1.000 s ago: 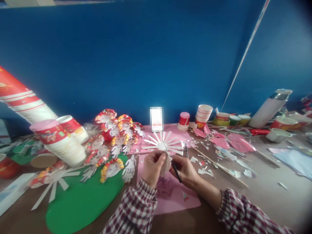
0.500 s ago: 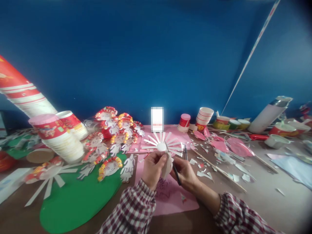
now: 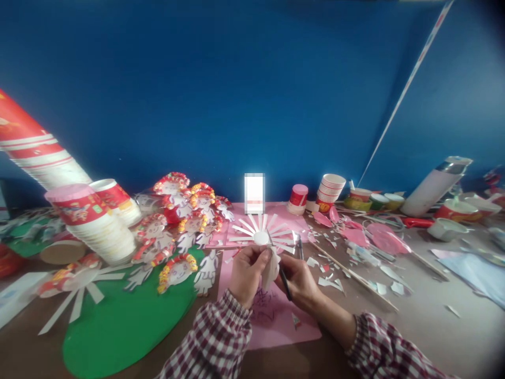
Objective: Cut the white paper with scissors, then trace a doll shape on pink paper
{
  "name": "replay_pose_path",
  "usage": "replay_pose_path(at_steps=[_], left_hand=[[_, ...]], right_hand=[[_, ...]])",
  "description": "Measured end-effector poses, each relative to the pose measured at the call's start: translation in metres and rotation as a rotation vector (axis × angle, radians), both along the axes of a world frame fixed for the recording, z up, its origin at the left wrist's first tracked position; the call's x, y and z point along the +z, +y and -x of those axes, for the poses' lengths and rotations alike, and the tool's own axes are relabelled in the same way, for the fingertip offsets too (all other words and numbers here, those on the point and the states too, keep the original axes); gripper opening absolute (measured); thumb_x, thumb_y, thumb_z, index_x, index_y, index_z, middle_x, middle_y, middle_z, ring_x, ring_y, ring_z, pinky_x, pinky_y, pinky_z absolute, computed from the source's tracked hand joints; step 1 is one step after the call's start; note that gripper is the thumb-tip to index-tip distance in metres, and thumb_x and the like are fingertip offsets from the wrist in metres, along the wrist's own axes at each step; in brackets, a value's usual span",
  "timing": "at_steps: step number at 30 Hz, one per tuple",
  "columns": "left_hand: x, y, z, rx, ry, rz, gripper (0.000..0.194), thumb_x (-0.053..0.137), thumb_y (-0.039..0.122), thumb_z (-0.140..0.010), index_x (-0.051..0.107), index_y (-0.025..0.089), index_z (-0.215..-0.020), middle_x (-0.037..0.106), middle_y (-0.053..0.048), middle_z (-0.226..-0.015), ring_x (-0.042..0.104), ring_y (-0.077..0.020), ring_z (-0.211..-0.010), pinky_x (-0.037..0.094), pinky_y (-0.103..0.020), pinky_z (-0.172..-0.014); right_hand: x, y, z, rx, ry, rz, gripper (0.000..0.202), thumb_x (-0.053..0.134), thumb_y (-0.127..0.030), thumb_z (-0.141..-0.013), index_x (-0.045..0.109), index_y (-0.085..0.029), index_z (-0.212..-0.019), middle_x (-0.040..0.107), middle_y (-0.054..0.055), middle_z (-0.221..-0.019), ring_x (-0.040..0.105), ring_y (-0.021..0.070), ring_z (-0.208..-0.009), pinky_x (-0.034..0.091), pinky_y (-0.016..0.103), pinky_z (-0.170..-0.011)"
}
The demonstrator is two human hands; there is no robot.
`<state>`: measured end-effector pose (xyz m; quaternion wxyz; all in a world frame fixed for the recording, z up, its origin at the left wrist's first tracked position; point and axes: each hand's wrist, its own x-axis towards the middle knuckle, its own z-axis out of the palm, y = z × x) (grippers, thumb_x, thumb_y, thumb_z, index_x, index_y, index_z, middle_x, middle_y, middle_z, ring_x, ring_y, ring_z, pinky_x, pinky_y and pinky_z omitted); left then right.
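My left hand (image 3: 248,271) pinches a small white paper piece (image 3: 270,271) between thumb and fingers. Close on its right, my right hand (image 3: 300,279) is closed around a dark-handled tool (image 3: 284,281), whose thin blade points up past the paper; it looks like scissors or a knife. Just beyond both hands, a white paper disc with strips fanning out (image 3: 261,238) lies on pink paper (image 3: 284,331) with dark writing. Part of the held paper is hidden by my fingers.
Stacked paper cups (image 3: 98,226) and decorated paper figures (image 3: 177,273) stand left, near a green oval sheet (image 3: 130,326). Paper scraps (image 3: 331,283), a wooden stick (image 3: 366,281), pink cutouts (image 3: 384,237), small bowls (image 3: 447,229) and a white bottle (image 3: 434,184) are on the right.
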<state>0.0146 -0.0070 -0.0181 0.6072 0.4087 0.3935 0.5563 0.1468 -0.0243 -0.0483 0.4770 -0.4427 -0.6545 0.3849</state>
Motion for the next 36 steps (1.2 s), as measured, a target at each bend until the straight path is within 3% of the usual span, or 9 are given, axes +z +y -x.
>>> replay_pose_path(at_steps=[12,21,25,29,36], left_hand=[[0.004,0.002,0.004,-0.033,0.02,-0.009,0.021,0.071,0.031,-0.067,0.061,0.013,-0.072,0.063,-0.001,-0.061,0.057,-0.0099,-0.054,0.045,-0.02,-0.054],[-0.008,0.019,0.02,-0.044,0.221,-0.151,0.019,0.066,0.032,-0.073,0.066,0.014,-0.078,0.066,-0.004,-0.072,0.059,-0.0134,-0.067,0.046,-0.023,-0.064],[-0.009,0.02,0.023,-0.011,0.285,-0.18,0.02,0.064,0.032,-0.073,0.067,0.016,-0.086,0.068,-0.005,-0.078,0.061,-0.0157,-0.071,0.047,-0.025,-0.067],[-0.008,0.018,0.02,0.008,0.404,-0.266,0.016,0.064,0.031,-0.073,0.068,0.016,-0.08,0.068,-0.005,-0.076,0.061,-0.0165,-0.07,0.047,-0.025,-0.066],[-0.009,0.015,0.014,-0.116,0.397,-0.188,0.018,0.065,0.032,-0.072,0.067,0.015,-0.076,0.068,-0.006,-0.074,0.062,-0.0176,-0.07,0.047,-0.027,-0.066]], right_hand=[[0.0,0.001,-0.003,-0.001,-0.092,-0.027,0.005,0.057,-0.014,-0.073,0.053,-0.014,-0.069,0.043,-0.003,-0.061,0.034,0.0076,-0.055,0.032,0.018,-0.05],[0.007,0.002,-0.003,-0.039,-0.125,0.006,0.018,0.06,-0.031,-0.078,0.059,-0.014,-0.071,0.049,-0.002,-0.057,0.039,0.0079,-0.05,0.034,0.02,-0.048],[0.009,0.005,-0.003,-0.051,0.063,0.157,0.026,0.062,-0.041,-0.078,0.058,-0.016,-0.078,0.053,-0.002,-0.056,0.045,0.009,-0.047,0.037,0.021,-0.045],[0.011,0.007,-0.003,0.012,0.351,0.193,0.034,0.069,-0.04,-0.072,0.055,-0.018,-0.094,0.056,-0.002,-0.067,0.057,0.0129,-0.06,0.05,0.027,-0.058],[0.016,0.008,-0.001,-0.011,0.525,0.264,0.035,0.074,-0.032,-0.065,0.056,-0.018,-0.092,0.054,-0.004,-0.068,0.052,0.0086,-0.056,0.047,0.022,-0.054]])
